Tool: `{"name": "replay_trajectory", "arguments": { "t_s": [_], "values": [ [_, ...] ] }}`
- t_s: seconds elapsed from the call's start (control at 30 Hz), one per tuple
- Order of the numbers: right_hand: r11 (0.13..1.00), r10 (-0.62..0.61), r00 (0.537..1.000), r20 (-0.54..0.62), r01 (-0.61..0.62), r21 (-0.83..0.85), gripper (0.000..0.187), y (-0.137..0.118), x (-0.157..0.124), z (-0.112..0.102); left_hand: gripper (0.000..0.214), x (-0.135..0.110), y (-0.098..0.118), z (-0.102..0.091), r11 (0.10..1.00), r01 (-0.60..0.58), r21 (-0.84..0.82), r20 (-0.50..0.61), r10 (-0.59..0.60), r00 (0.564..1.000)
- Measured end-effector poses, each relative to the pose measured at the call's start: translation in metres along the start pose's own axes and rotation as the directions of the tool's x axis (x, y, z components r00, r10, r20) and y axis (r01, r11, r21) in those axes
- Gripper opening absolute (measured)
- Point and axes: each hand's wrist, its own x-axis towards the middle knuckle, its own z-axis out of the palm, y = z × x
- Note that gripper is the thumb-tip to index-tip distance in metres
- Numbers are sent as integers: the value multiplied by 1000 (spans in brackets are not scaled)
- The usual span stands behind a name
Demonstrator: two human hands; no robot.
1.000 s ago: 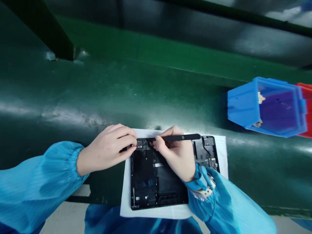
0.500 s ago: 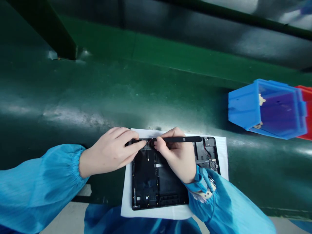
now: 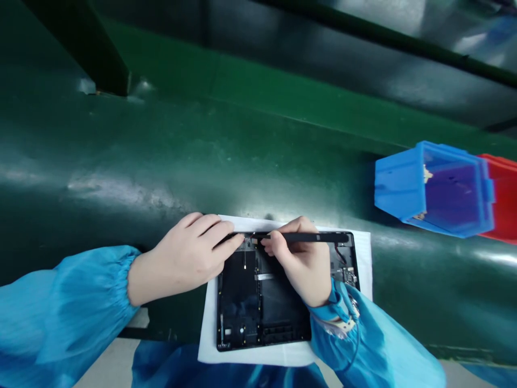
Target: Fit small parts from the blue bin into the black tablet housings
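An opened black tablet-like casing (image 3: 239,302) lies on a white sheet (image 3: 208,328), its inner parts facing up. Pinched in my right hand (image 3: 305,261) are black tweezers (image 3: 319,237), held almost level. Their tip points left, toward the casing's upper edge, where fine red and dark wires show. My left hand (image 3: 188,258) rests over the upper left corner, fingers stretched out, one fingertip near the tweezers' tip. Below that fingertip a thin cable (image 3: 244,256) hangs down, ending in a small bright connector. What lies directly under the fingertips is too small to make out.
A blue bin (image 3: 399,183) stands on the green worktop (image 3: 194,151) to the right, with a red bin (image 3: 503,199) behind it. A dark post (image 3: 109,70) rises at the upper left. A dark rail (image 3: 363,29) runs across the far side.
My right hand and the tweezers have shifted slightly right along the casing's upper edge. My left hand stays almost in place. The view has tilted a little.
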Motion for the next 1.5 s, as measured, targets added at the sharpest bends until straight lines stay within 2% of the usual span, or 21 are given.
{"name": "replay_trajectory", "arguments": {
  "t_s": [0.4,0.63,0.73,0.8,0.9,0.97,1.07,1.17,1.27,1.37,1.43,1.5],
  "values": [
    [1000,22,1000,-22,-22,-13,15,-4,1,1,31,-2,-5,4,988,26,-151,9,-25,1000],
    [1000,2,1000,-25,-2,9,14,-4,1,-2,40,3,-2,4,992,31,-120,68,-23,997],
    [998,-40,993,-113,45,46,14,-1,-1,-6,50,8,1,2,996,36,-78,114,-27,993],
    [986,-80,982,-172,103,127,13,0,-1,-9,54,10,2,3,997,37,-66,127,-28,992],
    [950,-169,961,-218,218,223,10,-2,-1,-11,53,10,0,6,995,5,-95,111,6,994],
    [941,-235,946,-223,278,190,9,-4,-1,-13,50,9,-2,8,994,-13,-113,93,23,995],
    [946,-311,941,-136,320,53,11,-7,-2,-16,47,6,-5,6,993,-9,-119,48,14,999],
    [920,-342,932,120,358,-157,7,-10,-7,-12,34,1,-6,2,990,8,-142,-72,-18,997],
    [816,-314,889,334,432,-384,26,-12,-14,-3,19,-6,-5,-1,991,-3,-133,-141,-16,990],
    [738,-325,866,381,484,-471,21,-12,-18,3,20,-9,-2,-1,995,-19,-93,-114,8,993],
    [770,-310,873,377,463,-439,15,-10,-16,1,24,-9,-1,0,996,-19,-83,-88,12,996],
    [823,-275,899,342,404,-400,13,-8,-11,-5,26,-8,-1,1,995,-9,-97,-65,2,998]
  ]
}}
